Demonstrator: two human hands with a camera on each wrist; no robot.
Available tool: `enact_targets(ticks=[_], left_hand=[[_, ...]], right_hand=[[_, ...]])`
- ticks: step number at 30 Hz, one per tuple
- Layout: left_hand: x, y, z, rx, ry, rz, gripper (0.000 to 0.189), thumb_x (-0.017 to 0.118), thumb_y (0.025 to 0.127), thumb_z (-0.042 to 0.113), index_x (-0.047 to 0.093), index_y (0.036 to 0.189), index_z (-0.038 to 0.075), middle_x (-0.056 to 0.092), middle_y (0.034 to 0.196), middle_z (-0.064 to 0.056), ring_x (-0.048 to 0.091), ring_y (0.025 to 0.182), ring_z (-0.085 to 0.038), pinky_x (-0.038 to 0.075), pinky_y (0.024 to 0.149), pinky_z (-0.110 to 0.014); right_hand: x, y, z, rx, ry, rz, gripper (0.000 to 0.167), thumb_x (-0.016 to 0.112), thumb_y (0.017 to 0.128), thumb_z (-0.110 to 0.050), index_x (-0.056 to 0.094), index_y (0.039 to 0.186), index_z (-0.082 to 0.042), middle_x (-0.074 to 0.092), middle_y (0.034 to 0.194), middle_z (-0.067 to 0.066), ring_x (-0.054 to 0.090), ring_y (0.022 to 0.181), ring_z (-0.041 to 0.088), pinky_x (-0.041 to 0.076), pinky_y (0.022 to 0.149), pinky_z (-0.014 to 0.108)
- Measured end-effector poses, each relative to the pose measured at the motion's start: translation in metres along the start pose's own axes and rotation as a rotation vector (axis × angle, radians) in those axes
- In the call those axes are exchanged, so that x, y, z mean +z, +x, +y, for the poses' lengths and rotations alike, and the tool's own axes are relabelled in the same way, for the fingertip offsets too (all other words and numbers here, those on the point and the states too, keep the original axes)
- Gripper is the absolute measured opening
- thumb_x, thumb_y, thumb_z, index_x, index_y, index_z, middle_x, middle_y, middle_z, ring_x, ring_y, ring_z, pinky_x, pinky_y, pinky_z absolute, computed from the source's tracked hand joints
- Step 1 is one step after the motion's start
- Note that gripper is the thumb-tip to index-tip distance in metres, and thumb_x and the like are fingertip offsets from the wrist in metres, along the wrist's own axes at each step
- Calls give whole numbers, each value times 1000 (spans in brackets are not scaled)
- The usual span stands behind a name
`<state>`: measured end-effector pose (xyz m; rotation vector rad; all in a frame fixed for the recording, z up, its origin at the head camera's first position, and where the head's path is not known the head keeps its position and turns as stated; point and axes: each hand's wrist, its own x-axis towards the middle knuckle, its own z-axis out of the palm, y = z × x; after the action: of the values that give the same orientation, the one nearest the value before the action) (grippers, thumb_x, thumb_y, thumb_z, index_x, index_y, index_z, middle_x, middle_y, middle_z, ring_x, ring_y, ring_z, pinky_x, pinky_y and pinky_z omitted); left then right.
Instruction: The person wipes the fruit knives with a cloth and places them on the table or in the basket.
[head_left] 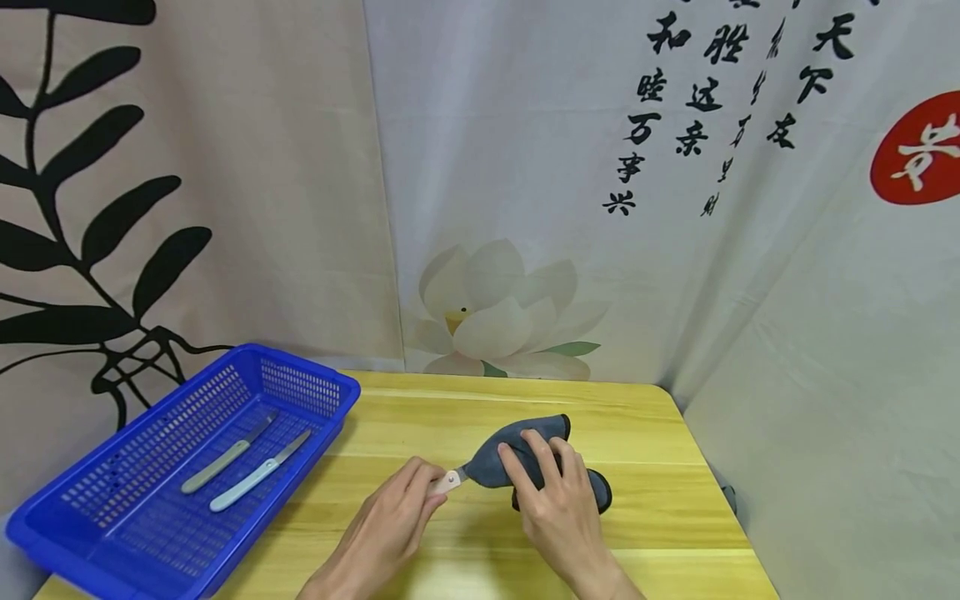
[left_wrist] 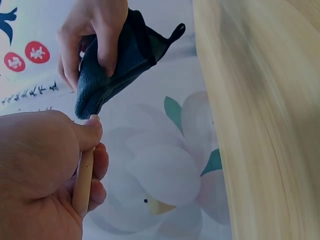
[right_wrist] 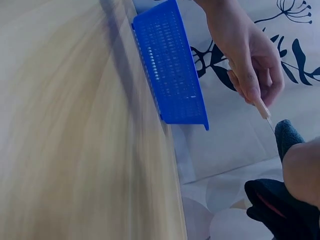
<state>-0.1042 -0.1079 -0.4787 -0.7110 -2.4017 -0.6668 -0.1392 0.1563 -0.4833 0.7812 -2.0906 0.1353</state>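
Observation:
My left hand grips the pale handle of a knife, which points to the right. A dark blue-grey cloth with black edging covers most of the blade, so only a short bit of metal shows beside the handle. My right hand holds the cloth from above, fingers spread over it and thumb beneath its fold. From the left wrist view, the wooden-coloured handle lies inside the curled left fingers. A hanging loop sticks out from one corner of the cloth there.
A blue plastic basket with mesh sides stands at the left of the wooden table. Inside it lie a greenish-handled knife and a pale blue-handled knife. A printed curtain hangs behind the table.

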Motion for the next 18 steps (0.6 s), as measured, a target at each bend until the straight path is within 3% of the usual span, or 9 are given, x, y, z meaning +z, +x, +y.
enact_targets(ticks=[3, 6, 10, 11, 14, 18], left_hand=[[-2, -1, 1, -51, -20, -37, 19, 82, 103, 7, 71, 117, 13, 64, 103, 9, 52, 87, 4, 56, 72, -19], [-5, -2, 3, -97, -43, -62, 18, 81, 104, 8, 72, 119, 14, 65, 105, 10, 53, 88, 4, 59, 74, -19], [-8, -3, 2, -86, -39, -21, 24, 84, 101, 5, 74, 120, 12, 69, 107, 7, 58, 90, 4, 61, 75, -19], [-8, -2, 1, -77, -36, -5, 25, 85, 99, 4, 74, 120, 12, 70, 107, 7, 60, 90, 4, 61, 75, -19], [-9, -2, 0, -59, -29, 30, 27, 87, 97, 2, 75, 120, 12, 70, 106, 5, 61, 90, 3, 60, 74, -18], [-8, 0, -2, -67, -20, 44, 28, 88, 96, 3, 75, 119, 12, 70, 105, 5, 61, 89, 2, 58, 71, -19]], right_hand=[[-1, 0, 8, 23, 9, -4, 46, 36, 118, -19, 76, 143, -17, 68, 140, 22, 58, 108, 40, 60, 83, 54], [-2, 0, 16, 66, 32, -7, 40, 55, 110, -12, 75, 144, -16, 67, 142, 24, 58, 110, 41, 59, 85, 56], [-5, 0, 24, 121, 59, 11, 51, 71, 93, -5, 75, 143, -13, 66, 144, 26, 57, 111, 43, 58, 90, 59], [-6, 0, 24, 128, 66, 18, 51, 70, 92, -4, 75, 142, -13, 67, 144, 26, 57, 111, 43, 58, 90, 59], [-8, 2, 18, 120, 88, 64, 40, 57, 106, -8, 77, 141, -12, 68, 142, 26, 59, 111, 44, 57, 90, 59], [-10, 4, 3, 75, 110, 105, 42, 42, 119, -19, 77, 141, -13, 70, 140, 24, 60, 112, 41, 58, 89, 56]])
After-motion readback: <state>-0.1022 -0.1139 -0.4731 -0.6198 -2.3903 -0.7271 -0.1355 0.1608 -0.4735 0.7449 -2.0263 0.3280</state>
